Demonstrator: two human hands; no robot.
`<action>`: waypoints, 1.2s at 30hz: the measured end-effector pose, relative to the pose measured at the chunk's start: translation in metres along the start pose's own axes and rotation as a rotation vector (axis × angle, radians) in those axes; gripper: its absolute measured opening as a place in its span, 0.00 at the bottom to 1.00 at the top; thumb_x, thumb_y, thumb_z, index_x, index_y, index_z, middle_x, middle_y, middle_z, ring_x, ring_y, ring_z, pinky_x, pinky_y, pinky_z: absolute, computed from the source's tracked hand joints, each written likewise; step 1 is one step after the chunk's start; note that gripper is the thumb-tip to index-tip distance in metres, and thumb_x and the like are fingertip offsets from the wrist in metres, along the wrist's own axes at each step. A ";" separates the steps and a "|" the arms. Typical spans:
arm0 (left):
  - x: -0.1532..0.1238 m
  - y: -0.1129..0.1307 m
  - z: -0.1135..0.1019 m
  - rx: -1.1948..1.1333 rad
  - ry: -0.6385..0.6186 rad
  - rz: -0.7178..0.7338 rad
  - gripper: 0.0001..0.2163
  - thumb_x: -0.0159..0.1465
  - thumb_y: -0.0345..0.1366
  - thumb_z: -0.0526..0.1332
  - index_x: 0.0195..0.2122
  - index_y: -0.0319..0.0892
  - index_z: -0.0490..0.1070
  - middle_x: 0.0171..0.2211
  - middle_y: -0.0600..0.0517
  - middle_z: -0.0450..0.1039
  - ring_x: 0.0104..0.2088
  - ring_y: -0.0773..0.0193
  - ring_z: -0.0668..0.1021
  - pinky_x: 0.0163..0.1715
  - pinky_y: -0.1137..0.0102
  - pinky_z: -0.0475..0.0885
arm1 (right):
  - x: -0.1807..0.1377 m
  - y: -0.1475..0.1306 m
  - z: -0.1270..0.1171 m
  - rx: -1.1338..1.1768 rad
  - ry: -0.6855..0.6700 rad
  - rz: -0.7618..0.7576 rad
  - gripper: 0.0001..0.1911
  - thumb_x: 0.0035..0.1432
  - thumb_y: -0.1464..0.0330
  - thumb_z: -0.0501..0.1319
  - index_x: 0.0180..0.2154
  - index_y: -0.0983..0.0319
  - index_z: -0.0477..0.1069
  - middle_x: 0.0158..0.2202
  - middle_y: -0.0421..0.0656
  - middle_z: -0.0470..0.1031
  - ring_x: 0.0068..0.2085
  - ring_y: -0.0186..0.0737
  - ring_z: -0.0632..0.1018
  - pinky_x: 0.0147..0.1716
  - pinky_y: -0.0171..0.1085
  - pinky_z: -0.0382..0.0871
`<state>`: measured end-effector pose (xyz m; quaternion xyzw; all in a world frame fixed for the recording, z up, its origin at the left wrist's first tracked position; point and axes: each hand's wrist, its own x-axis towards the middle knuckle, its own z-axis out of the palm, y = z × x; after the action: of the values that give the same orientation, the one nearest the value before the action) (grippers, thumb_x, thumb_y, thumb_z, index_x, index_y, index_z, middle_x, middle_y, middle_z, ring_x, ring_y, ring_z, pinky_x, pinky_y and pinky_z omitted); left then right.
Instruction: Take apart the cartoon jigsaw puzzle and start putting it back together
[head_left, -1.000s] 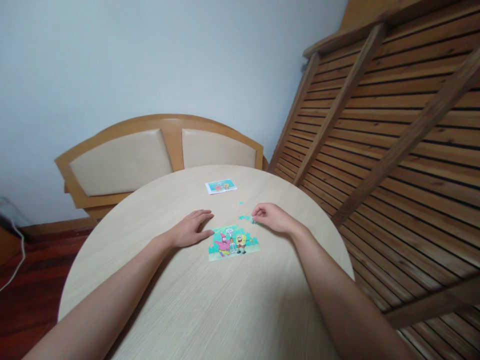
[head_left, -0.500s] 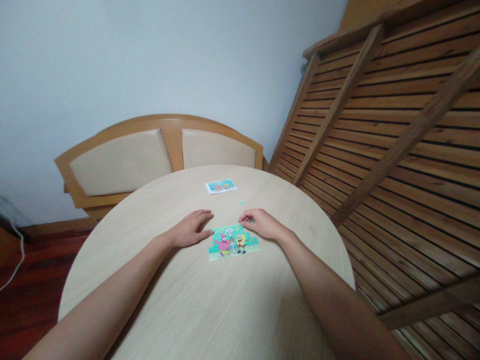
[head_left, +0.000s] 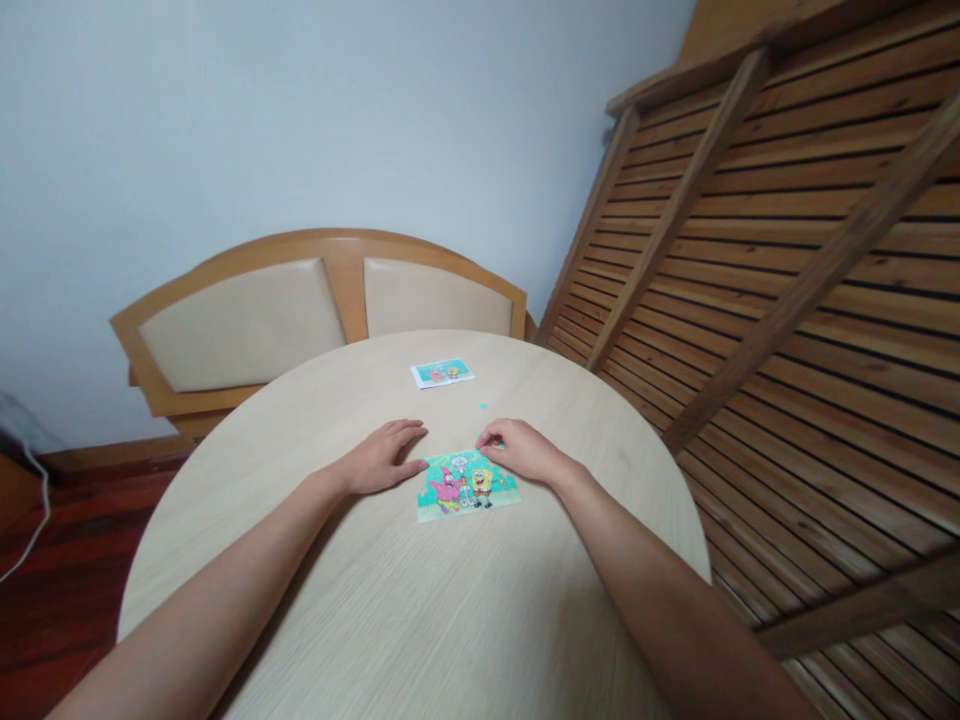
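Note:
A nearly whole jigsaw puzzle [head_left: 466,487] with cartoon figures on a teal ground lies flat on the round table. My left hand [head_left: 382,458] rests open on the tabletop to its left, thumb tip at the puzzle's upper left edge. At the upper right corner my right hand [head_left: 519,447] is closed in a pinch, palm down. A small teal jigsaw piece [head_left: 481,448] shows at its fingertips, mostly hidden by them. One loose teal piece [head_left: 482,406] lies farther back, beyond the right hand.
A small picture card [head_left: 442,373] with a similar cartoon scene lies toward the table's far side. The pale round table [head_left: 360,600] meets a padded wooden headboard [head_left: 345,290] at the back. A slatted wooden frame [head_left: 750,270] leans on the right.
My right hand's fingers have shifted very slightly at the puzzle's upper right edge. The left hand, the card and the loose piece have stayed in place.

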<state>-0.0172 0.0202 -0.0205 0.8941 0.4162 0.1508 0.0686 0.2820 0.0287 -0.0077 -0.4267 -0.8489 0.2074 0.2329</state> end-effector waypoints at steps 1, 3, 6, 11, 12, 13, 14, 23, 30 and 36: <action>0.000 0.000 0.000 0.001 0.000 -0.001 0.27 0.68 0.53 0.56 0.60 0.38 0.65 0.63 0.38 0.64 0.63 0.49 0.68 0.63 0.55 0.63 | 0.000 0.000 0.000 -0.009 -0.003 -0.006 0.07 0.56 0.72 0.63 0.35 0.63 0.80 0.38 0.45 0.82 0.39 0.39 0.79 0.41 0.35 0.70; 0.000 0.001 0.000 0.002 0.004 0.001 0.27 0.68 0.53 0.56 0.60 0.38 0.65 0.63 0.38 0.64 0.63 0.49 0.68 0.63 0.56 0.63 | 0.001 -0.001 0.000 -0.027 -0.002 -0.020 0.07 0.56 0.72 0.63 0.36 0.63 0.80 0.38 0.45 0.81 0.39 0.39 0.79 0.42 0.36 0.70; -0.001 0.001 -0.001 0.008 0.014 0.010 0.27 0.68 0.53 0.56 0.59 0.39 0.65 0.63 0.39 0.65 0.62 0.49 0.69 0.63 0.55 0.63 | 0.002 -0.001 0.000 -0.095 0.068 -0.041 0.10 0.58 0.71 0.63 0.41 0.63 0.78 0.43 0.47 0.80 0.44 0.42 0.78 0.48 0.38 0.69; -0.002 -0.001 -0.002 0.011 0.013 0.004 0.27 0.68 0.53 0.56 0.60 0.38 0.65 0.63 0.39 0.64 0.62 0.50 0.69 0.63 0.56 0.63 | 0.008 0.009 0.008 -0.244 0.144 0.031 0.23 0.66 0.64 0.55 0.60 0.63 0.67 0.61 0.51 0.70 0.61 0.47 0.69 0.60 0.46 0.61; -0.002 -0.001 -0.002 0.009 0.014 0.005 0.27 0.68 0.53 0.56 0.60 0.38 0.65 0.63 0.38 0.64 0.62 0.50 0.69 0.63 0.56 0.63 | 0.009 0.011 0.011 -0.263 0.123 0.057 0.25 0.67 0.63 0.54 0.63 0.63 0.64 0.64 0.50 0.66 0.64 0.48 0.66 0.62 0.47 0.59; -0.002 -0.002 -0.002 0.006 0.018 0.008 0.27 0.68 0.53 0.56 0.59 0.38 0.65 0.63 0.39 0.65 0.62 0.50 0.69 0.63 0.56 0.63 | 0.011 0.014 0.013 -0.279 0.097 0.084 0.26 0.68 0.62 0.52 0.65 0.62 0.61 0.67 0.50 0.62 0.66 0.49 0.63 0.63 0.48 0.57; -0.002 -0.002 -0.001 0.003 0.025 0.012 0.27 0.68 0.53 0.56 0.59 0.39 0.65 0.62 0.39 0.65 0.62 0.50 0.69 0.63 0.55 0.63 | 0.012 0.016 0.015 -0.291 0.069 0.111 0.27 0.69 0.61 0.50 0.66 0.61 0.59 0.69 0.49 0.58 0.68 0.50 0.60 0.64 0.50 0.55; -0.002 -0.005 0.002 -0.002 0.036 0.018 0.26 0.67 0.53 0.56 0.59 0.40 0.65 0.63 0.40 0.65 0.62 0.50 0.69 0.63 0.55 0.63 | 0.017 0.023 0.012 -0.281 0.072 -0.012 0.19 0.68 0.62 0.54 0.57 0.59 0.71 0.60 0.49 0.72 0.60 0.47 0.70 0.60 0.48 0.62; -0.001 -0.001 -0.001 0.001 0.016 0.014 0.26 0.68 0.54 0.55 0.59 0.40 0.65 0.63 0.40 0.65 0.62 0.50 0.69 0.63 0.55 0.63 | 0.004 0.029 -0.011 -0.110 0.050 -0.140 0.10 0.61 0.72 0.60 0.41 0.61 0.79 0.45 0.45 0.81 0.46 0.41 0.79 0.51 0.39 0.69; -0.003 0.000 -0.001 -0.007 -0.003 -0.002 0.27 0.68 0.54 0.54 0.60 0.39 0.64 0.63 0.39 0.63 0.63 0.49 0.68 0.64 0.54 0.62 | -0.010 0.046 -0.032 0.031 0.067 -0.010 0.10 0.61 0.69 0.60 0.41 0.61 0.80 0.43 0.45 0.82 0.44 0.42 0.81 0.49 0.40 0.71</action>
<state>-0.0194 0.0182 -0.0199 0.8935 0.4166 0.1510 0.0726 0.3345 0.0505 -0.0097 -0.4254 -0.8394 0.2050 0.2691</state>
